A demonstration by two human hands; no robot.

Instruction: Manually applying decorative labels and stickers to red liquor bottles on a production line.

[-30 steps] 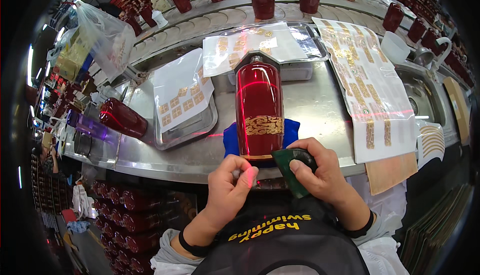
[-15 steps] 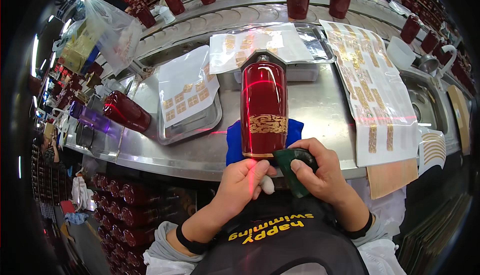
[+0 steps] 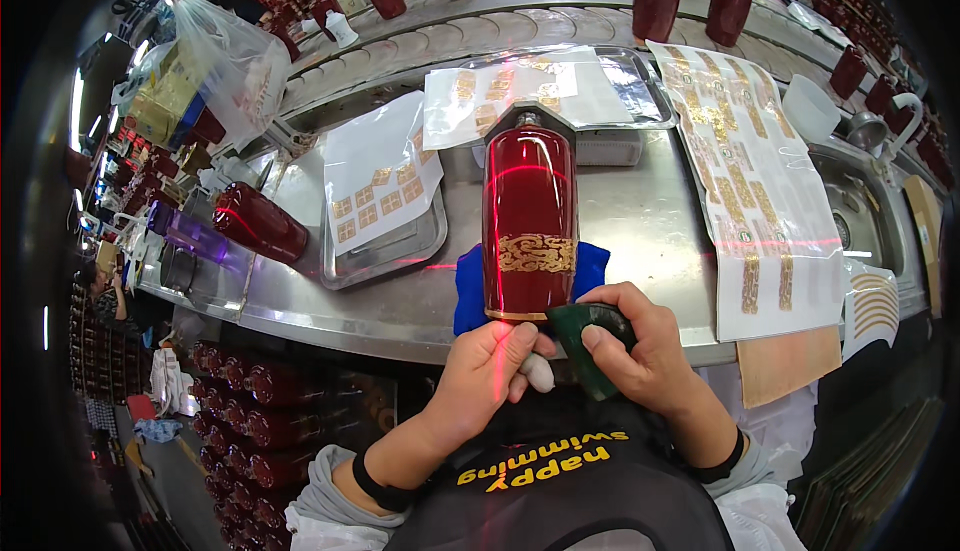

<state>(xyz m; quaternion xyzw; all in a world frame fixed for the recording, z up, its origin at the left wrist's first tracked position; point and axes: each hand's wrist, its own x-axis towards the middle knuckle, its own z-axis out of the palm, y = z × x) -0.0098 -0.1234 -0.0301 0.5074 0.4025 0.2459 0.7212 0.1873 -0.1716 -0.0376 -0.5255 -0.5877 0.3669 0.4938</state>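
A glossy dark red bottle (image 3: 530, 196) lies in front of me, its base toward me and its neck by a dark angular rest (image 3: 527, 111). Gold scrollwork circles its lower part and a thin gold line edges its base. My left hand (image 3: 485, 366) is closed at the base, thumb and forefinger pinched; what they hold is hidden. A small white rounded piece (image 3: 540, 374), perhaps a covered fingertip, shows beside these fingers. My right hand (image 3: 645, 351) grips a dark green flat scraper-like piece (image 3: 580, 346), its edge against the base's right side.
Blue cloth (image 3: 592, 266) lies under the bottle. Gold decal sheets (image 3: 375, 176) rest on a metal tray (image 3: 400, 251) at left, with a long decal sheet (image 3: 740, 191) at right. Another red bottle (image 3: 260, 221) lies at left. A sink (image 3: 850, 211) is far right; behind runs a conveyor (image 3: 480, 36).
My hands, the green piece and the main bottle hold nearly the same position. Behind, the nearer conveyor bottles have shifted right, and those farther back at left have shifted left.
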